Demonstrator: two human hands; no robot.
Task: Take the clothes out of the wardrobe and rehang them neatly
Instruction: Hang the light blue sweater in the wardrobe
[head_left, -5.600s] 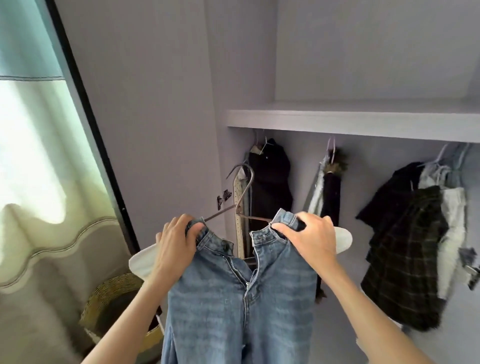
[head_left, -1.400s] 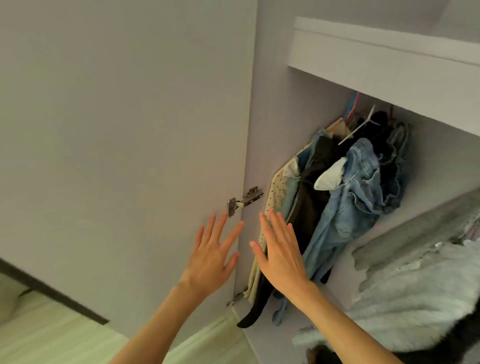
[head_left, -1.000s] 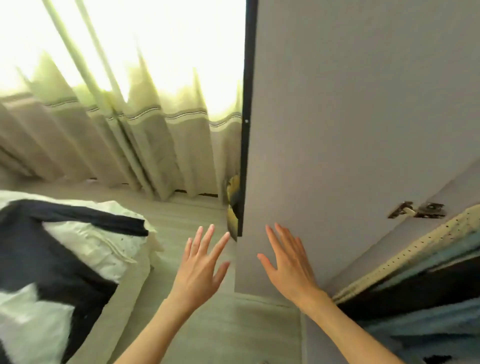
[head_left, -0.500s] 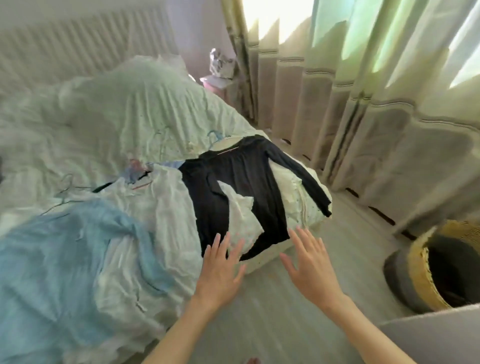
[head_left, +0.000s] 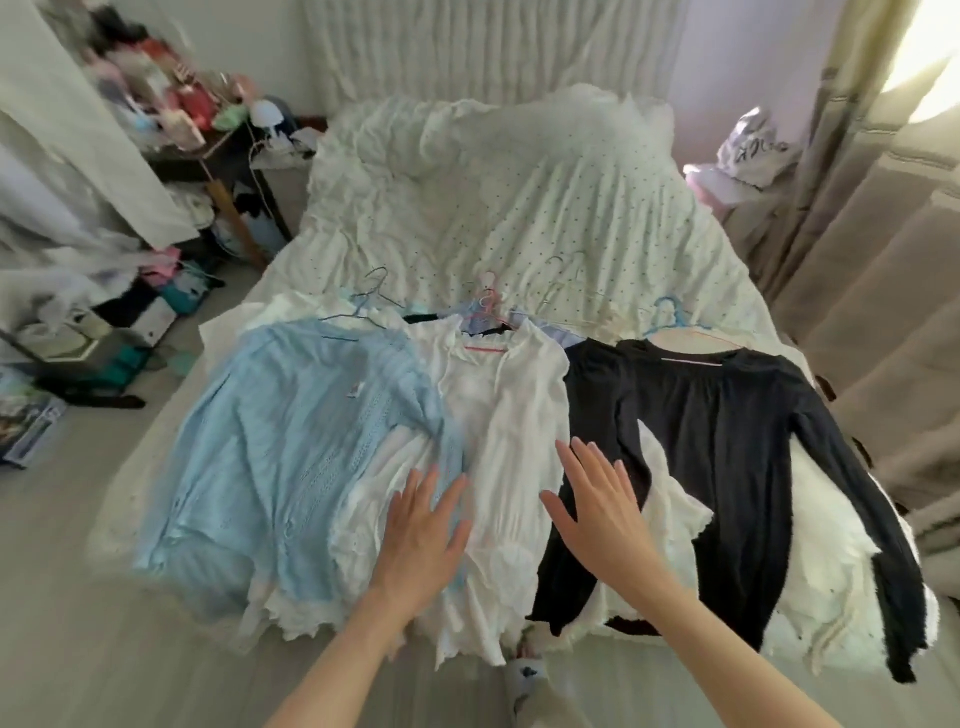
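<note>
Step in hand, as a judgement: selecting the next garment from the bed (head_left: 519, 208) for return to the wardrobe. The wardrobe itself is out of view.

Both hands are held over the laid-out clothes, palms down. The left hand (head_left: 423, 530) has straight, spread fingers (head_left: 415, 486) and holds nothing. The right hand (head_left: 602, 512) is likewise flat and empty, fingers (head_left: 587, 457) extended. Whether either palm touches the fabric cannot be determined.

Garment positions relative to the fingers:
- White blouse (head_left: 504, 415): directly beyond and beneath both sets of fingertips, between the two hands.
- Blue cardigan (head_left: 280, 441): to the left of the left fingertips, its hem just beside them.
- Black top (head_left: 727, 431): to the right of the right fingertips, one sleeve passing under the right hand.

Each garment appears to be on a hanger; the hooks (head_left: 485, 296) lie well beyond the fingertips, toward the pillow end.

Next move, as a judgement: reach forward to a hanger hook or shoulder line, grip it, and lift the garment clear without dragging its neighbours.

Limits of view: further garments lie beneath the top layer and cannot be identified. The clutter at the left is blurred.
</note>
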